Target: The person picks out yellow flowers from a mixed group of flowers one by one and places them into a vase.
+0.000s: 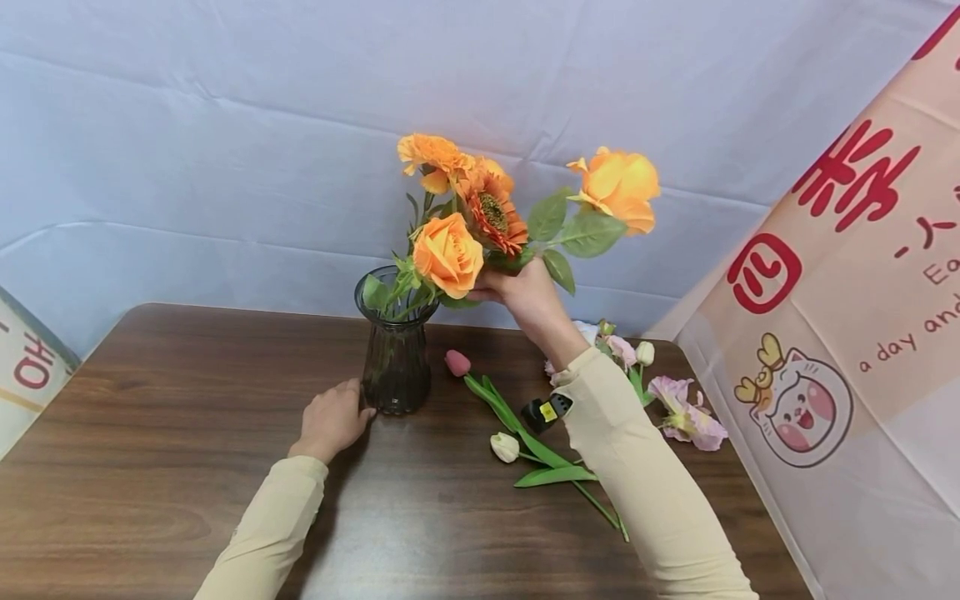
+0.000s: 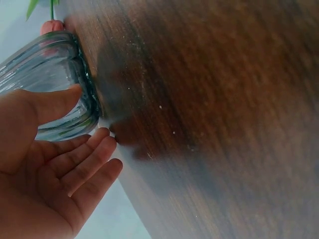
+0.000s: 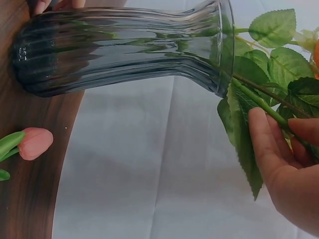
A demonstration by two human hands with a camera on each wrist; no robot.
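The left hand (image 1: 332, 419) rests on the brown surface (image 1: 150, 467) at the near left foot of the dark ribbed glass vase (image 1: 395, 358), thumb against the glass and fingers (image 2: 92, 159) straight and a little apart, likely to keep the vase from tipping. The vase stands upright toward the far middle of the surface and already carries orange blooms (image 1: 457, 208). The right hand (image 1: 528, 296) is raised just right of the vase mouth, its fingers (image 3: 266, 149) pinched on the green stem (image 3: 259, 102) of an orange rose (image 1: 621, 187), whose head leans out to the right while the stem's lower end angles toward the rim.

On the surface right of the vase lie a pink tulip (image 1: 457, 362), a white tulip (image 1: 505, 447) and, farther right, pale pink flowers (image 1: 686, 412). The leafy stems already in the vase crowd its narrow mouth, which seems the main obstacle.
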